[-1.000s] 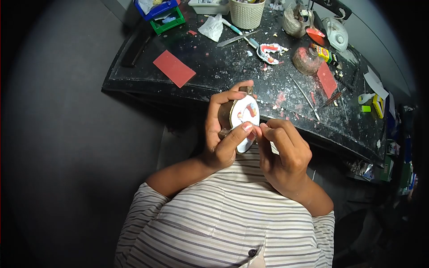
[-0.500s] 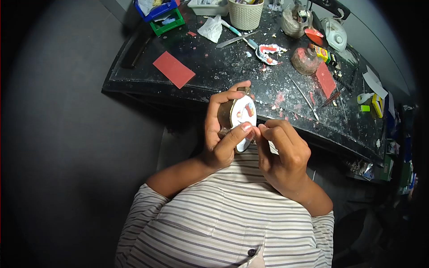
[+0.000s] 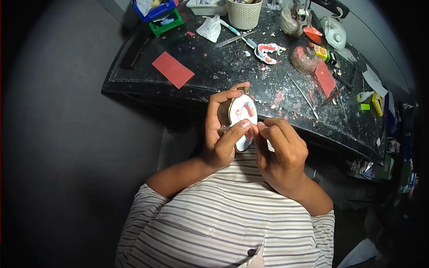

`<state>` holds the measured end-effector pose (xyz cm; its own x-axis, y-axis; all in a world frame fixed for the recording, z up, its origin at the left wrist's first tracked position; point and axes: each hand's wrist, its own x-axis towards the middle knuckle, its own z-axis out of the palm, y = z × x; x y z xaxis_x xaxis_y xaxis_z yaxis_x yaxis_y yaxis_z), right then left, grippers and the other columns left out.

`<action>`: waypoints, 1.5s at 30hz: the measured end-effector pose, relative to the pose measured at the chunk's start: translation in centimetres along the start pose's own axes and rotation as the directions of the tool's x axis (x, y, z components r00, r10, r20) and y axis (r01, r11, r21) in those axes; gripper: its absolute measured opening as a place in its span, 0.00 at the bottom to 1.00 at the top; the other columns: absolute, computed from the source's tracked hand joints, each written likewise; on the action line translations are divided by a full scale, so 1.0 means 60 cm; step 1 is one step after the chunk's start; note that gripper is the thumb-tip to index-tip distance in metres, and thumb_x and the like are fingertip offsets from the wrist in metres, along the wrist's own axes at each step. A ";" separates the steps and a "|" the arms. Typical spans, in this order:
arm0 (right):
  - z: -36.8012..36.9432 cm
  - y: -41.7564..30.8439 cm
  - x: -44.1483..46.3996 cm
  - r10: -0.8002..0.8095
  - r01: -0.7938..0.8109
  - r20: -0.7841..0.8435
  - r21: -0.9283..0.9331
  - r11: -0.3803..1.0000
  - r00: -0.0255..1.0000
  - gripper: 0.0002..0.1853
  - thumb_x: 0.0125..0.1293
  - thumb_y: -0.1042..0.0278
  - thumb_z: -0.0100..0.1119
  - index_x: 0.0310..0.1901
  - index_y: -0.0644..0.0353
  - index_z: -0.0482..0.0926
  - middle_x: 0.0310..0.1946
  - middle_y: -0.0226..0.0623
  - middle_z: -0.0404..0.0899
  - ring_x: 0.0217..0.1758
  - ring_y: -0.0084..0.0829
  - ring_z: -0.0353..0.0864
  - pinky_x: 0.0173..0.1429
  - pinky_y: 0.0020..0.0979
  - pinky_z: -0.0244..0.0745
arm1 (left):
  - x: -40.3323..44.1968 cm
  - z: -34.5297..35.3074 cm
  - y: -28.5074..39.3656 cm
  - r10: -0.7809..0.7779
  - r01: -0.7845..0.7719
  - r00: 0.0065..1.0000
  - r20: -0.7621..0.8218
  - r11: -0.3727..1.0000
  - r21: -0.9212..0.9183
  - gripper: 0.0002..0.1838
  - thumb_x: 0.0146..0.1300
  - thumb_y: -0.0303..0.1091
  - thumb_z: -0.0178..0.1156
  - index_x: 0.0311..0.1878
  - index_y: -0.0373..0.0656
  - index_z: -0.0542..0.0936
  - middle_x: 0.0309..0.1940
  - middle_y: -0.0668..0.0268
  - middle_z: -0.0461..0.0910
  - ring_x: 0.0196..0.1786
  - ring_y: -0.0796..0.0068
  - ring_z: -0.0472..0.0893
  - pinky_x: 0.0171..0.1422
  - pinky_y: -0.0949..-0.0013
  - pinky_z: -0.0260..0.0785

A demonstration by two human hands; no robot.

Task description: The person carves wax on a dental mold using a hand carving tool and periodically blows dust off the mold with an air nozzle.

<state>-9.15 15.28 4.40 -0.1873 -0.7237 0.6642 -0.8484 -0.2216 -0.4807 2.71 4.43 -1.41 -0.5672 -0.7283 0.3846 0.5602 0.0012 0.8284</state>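
My left hand (image 3: 220, 142) is wrapped round a brass-coloured dental flask (image 3: 225, 115) and holds it tilted above my lap, before the bench edge. White plaster (image 3: 244, 142) fills the flask's face, with reddish, wax-like patches and a bluish spot in it. My left thumb lies across the plaster. Close to that thumb tip, at the right rim of the flask, my right hand (image 3: 285, 149) is closed in a pinch. Whatever sits between its fingertips is hidden or too small to name.
On the black bench (image 3: 214, 79) lie a red wax sheet (image 3: 173, 70), a second red sheet (image 3: 325, 78), a knife (image 3: 236, 39), a dental impression tray (image 3: 267, 53) and a thin metal tool (image 3: 304, 96). Behind them stand a woven basket (image 3: 244, 14) and a glass burner (image 3: 305, 60).
My right hand has shifted slightly left and up, still pinched at the flask's rim. My left thumb has moved a little up. A whitish sheet now shows at the lower right.
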 end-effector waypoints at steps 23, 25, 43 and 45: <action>0.000 -0.001 0.007 0.012 -0.012 0.011 0.029 1.000 1.000 0.09 0.63 0.82 0.74 0.37 0.65 0.81 0.36 0.42 0.83 0.33 0.42 0.86 0.34 0.39 0.80 | 0.002 0.007 0.013 -0.025 0.022 0.999 -0.040 0.998 -0.067 0.30 0.69 0.22 0.61 0.73 0.37 0.65 0.80 0.39 0.65 0.66 0.69 0.77 0.73 0.63 0.71; -0.003 -0.001 0.007 -0.008 0.006 0.031 0.075 0.997 0.999 0.09 0.63 0.82 0.75 0.37 0.65 0.81 0.35 0.42 0.82 0.32 0.42 0.86 0.34 0.39 0.80 | 0.003 0.004 0.015 -0.020 0.018 0.999 -0.029 0.996 -0.088 0.31 0.69 0.22 0.61 0.73 0.37 0.65 0.80 0.39 0.64 0.69 0.67 0.77 0.76 0.61 0.69; -0.089 0.019 0.005 0.074 -0.033 -0.037 0.643 0.766 0.997 0.18 0.70 0.96 0.55 0.59 0.77 0.78 0.49 0.57 0.83 0.48 0.38 0.89 0.48 0.32 0.87 | 0.002 0.013 0.076 0.059 -0.042 0.990 0.128 0.991 -0.127 0.39 0.62 0.26 0.64 0.76 0.37 0.62 0.82 0.30 0.56 0.78 0.56 0.70 0.84 0.51 0.59; -0.099 0.008 0.010 0.181 -0.107 -0.011 0.771 0.627 0.983 0.20 0.69 0.95 0.55 0.61 0.78 0.77 0.50 0.59 0.83 0.48 0.40 0.89 0.49 0.34 0.88 | 0.001 0.018 0.078 0.010 0.007 0.995 0.100 0.985 -0.170 0.39 0.62 0.26 0.64 0.76 0.37 0.62 0.82 0.31 0.57 0.78 0.56 0.70 0.84 0.51 0.59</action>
<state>-12.62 18.61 7.96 -0.3429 -0.7450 0.5722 -0.1302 -0.5656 -0.8144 4.64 5.15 2.92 -0.6189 -0.6563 0.4315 0.6506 -0.1206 0.7498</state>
